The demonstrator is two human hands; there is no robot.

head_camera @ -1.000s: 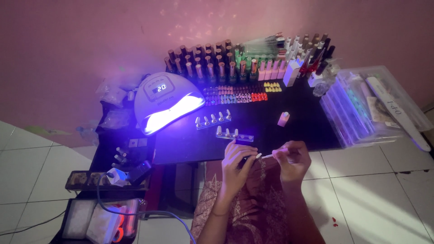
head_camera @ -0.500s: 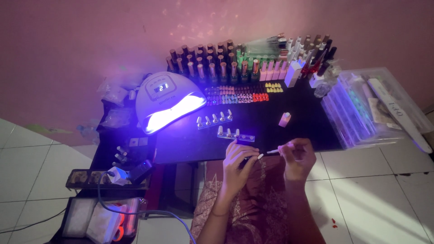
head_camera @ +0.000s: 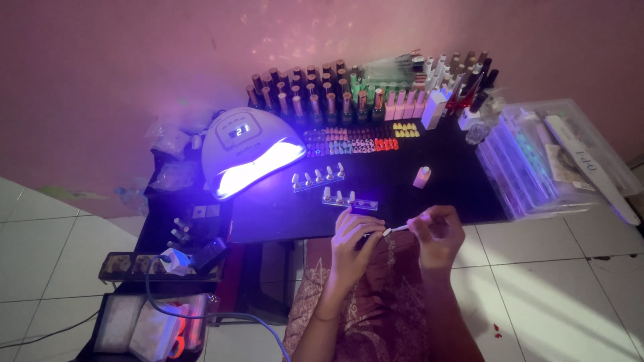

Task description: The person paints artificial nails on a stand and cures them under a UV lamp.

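A thin brush (head_camera: 401,228) is pinched in the right hand (head_camera: 437,234), fingers closed on it. Its tip is met by a nail tip (head_camera: 386,232), gripped by the left hand (head_camera: 353,236), over the lap, just off the table (head_camera: 282,214) edge. UV lamp (head_camera: 249,151) is lit, w/ polish bottles (head_camera: 315,94) behind.

Both hands, left (head_camera: 354,236) and right (head_camera: 439,231), raised close together, fingers pinched.
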